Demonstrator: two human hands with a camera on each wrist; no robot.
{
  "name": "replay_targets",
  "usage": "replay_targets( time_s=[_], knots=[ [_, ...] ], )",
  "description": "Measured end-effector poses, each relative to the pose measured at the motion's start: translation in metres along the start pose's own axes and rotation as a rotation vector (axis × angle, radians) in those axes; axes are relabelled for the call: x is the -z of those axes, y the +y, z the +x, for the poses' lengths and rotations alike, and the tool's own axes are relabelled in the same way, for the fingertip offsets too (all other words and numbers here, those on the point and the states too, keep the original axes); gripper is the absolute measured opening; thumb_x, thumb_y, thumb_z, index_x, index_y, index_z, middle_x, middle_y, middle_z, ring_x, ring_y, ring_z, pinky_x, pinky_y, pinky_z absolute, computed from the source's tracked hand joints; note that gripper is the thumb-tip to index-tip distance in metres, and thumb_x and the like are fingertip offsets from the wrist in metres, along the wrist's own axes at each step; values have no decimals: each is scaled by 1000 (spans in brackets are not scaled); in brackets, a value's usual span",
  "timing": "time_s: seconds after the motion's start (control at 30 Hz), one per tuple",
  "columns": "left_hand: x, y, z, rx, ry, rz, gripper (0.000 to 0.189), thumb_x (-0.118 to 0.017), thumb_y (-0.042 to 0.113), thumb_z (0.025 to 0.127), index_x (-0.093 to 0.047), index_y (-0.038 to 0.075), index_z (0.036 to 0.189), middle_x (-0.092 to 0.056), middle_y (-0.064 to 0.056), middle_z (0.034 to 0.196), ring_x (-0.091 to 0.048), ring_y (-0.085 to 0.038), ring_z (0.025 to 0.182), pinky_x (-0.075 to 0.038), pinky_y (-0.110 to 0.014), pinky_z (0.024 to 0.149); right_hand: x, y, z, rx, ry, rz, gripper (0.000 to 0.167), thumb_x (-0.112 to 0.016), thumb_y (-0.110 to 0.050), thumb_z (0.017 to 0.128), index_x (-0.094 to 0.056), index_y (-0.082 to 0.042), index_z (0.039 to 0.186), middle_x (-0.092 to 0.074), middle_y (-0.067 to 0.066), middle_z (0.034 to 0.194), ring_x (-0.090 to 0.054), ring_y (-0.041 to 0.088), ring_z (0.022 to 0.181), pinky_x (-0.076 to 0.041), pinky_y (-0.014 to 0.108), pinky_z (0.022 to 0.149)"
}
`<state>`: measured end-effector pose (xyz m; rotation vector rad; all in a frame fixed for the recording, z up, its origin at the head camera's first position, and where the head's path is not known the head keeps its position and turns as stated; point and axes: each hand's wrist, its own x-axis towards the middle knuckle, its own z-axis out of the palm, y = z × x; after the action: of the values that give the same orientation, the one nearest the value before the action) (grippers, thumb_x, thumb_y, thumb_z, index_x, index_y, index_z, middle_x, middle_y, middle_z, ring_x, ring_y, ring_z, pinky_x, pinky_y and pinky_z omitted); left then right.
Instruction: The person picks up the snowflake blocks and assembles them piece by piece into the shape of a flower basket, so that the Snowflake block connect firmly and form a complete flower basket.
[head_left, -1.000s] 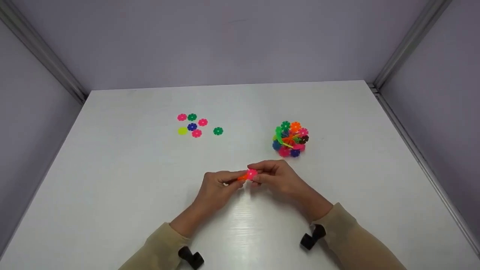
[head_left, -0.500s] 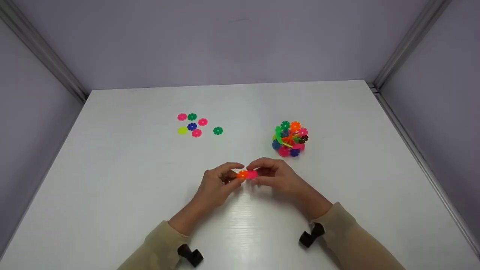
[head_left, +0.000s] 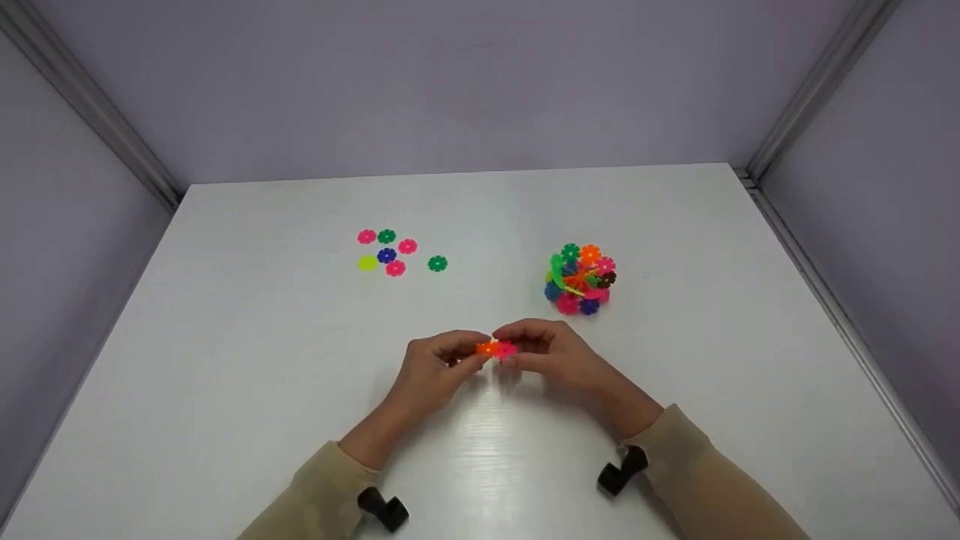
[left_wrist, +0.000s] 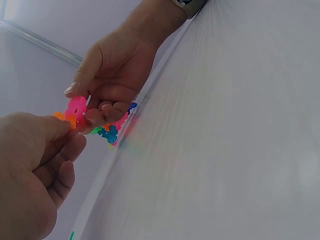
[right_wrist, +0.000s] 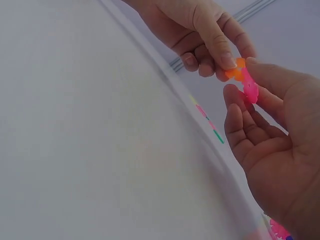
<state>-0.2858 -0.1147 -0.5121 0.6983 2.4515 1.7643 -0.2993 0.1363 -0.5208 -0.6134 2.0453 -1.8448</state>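
Above the table's near half, my left hand (head_left: 436,375) pinches an orange notched flower-shaped disc (head_left: 487,349) between thumb and fingers. My right hand (head_left: 555,351) holds a pink disc (head_left: 508,350) of the same kind by its edge. The two discs meet at their edges; the right wrist view shows the orange disc (right_wrist: 234,74) crossing the pink disc (right_wrist: 250,89) at an angle. How deep their slots engage cannot be made out. Beyond my right hand stands a round multicoloured cluster of interlocked discs (head_left: 581,279).
Several loose discs lie flat at the left back of the white table (head_left: 247,315): pink, a yellow disc (head_left: 367,262), a blue disc (head_left: 386,256) and green. One green disc (head_left: 437,263) lies apart to their right. Pale walls (head_left: 465,90) enclose the back and sides.
The orange disc has turned, showing more of its face beside the pink one. My left forefinger lifted away, then lowered slightly. Cluster and loose discs stay in place.
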Motion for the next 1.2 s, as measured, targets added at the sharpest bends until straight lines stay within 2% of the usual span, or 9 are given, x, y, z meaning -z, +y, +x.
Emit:
replay_targets(
  time_s=[0.23,0.4,0.5,0.6,0.73,0.83,0.9,1.03,1.2],
  knots=[
    [-1,-1,1,-8,4,7,16,-78,14,98,-84,15,113,-80,6,103,-72,-15,85,-62,-28,81,0,1,0,-2,35,-1,34,-76,-11,99,-71,-1,132,-74,11,120,-68,24,94,-59,25,83],
    [0,0,2,11,-14,38,17,-79,17,98,-83,14,114,-79,9,103,-71,-13,87,-61,-29,82,0,1,1,37,47,-17,25,-76,-12,99,-76,-1,122,-77,11,115,-69,25,95,-59,27,82],
    [7,1,5,23,-7,76,20,-80,16,97,-82,10,116,-79,8,106,-71,-13,90,-60,-28,81,1,1,1,35,62,-22,18,-75,-12,100,-78,-3,116,-77,13,108,-69,26,93,-59,29,82],
    [24,0,11,46,37,129,22,-80,14,97,-80,7,118,-79,5,108,-71,-14,95,-59,-29,82,3,3,1,16,81,-15,14,-75,-13,101,-79,-6,112,-77,13,104,-69,26,93,-60,30,84],
    [64,-11,30,105,122,201,24,-78,13,99,-79,6,122,-78,0,112,-70,-18,102,-59,-32,88,3,4,1,-11,97,10,14,-74,-12,101,-79,-5,112,-76,14,103,-69,27,94,-60,31,85],
    [96,-27,49,189,158,243,28,-76,14,100,-76,7,127,-75,-3,119,-67,-21,109,-58,-34,92,3,5,2,-22,102,21,15,-73,-12,101,-78,-3,113,-75,17,103,-69,27,94,-60,30,84],
    [114,-38,60,257,151,249,31,-75,15,101,-74,8,131,-72,-6,125,-64,-23,113,-57,-33,95,3,5,2,-26,104,25,15,-73,-12,102,-77,-3,112,-75,19,103,-69,27,94,-59,30,84],
    [132,-57,75,356,116,266,39,-73,15,102,-69,12,141,-64,-8,134,-58,-25,117,-56,-33,98,2,7,3,-26,102,31,14,-73,-13,102,-77,-5,111,-74,19,104,-69,27,94,-59,29,83],
    [138,-67,83,365,42,389,48,-71,14,103,-61,10,150,-58,-13,136,-53,-29,116,-52,-39,101,0,10,4,-13,90,46,14,-72,-13,102,-77,-3,111,-75,17,101,-68,25,91,-58,28,81]
  ],
)
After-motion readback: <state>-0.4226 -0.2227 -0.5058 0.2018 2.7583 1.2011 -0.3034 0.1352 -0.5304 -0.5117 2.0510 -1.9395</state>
